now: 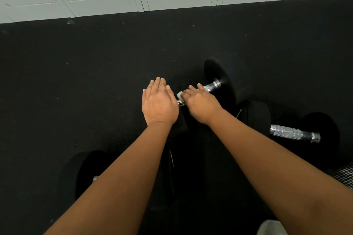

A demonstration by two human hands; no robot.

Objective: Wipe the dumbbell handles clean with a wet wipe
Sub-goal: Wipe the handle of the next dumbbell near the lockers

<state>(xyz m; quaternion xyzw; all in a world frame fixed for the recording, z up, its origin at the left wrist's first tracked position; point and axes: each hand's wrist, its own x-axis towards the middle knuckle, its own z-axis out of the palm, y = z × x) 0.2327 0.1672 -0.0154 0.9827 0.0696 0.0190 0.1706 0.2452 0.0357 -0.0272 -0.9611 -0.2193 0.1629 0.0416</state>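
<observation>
Fingers (193, 89): right hand (200, 104) pinches wet wipe (179, 95) on dumbbell handle (212, 87) | left hand (159, 101) flat, fingers together | I fear dumbbell rolling, wipe slipping

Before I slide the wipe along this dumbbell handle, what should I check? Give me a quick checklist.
1. Wet wipe under the right hand, against the handle: ok.
2. Left hand flat and open near the handle's near end; whether it steadies the dumbbell: cannot tell.
3. Bare stretch of handle toward the far head unobstructed: ok.
4. Wipe damp enough: cannot tell.
5. Second dumbbell's handle, to the right, uncovered for the next pass: ok.
</observation>
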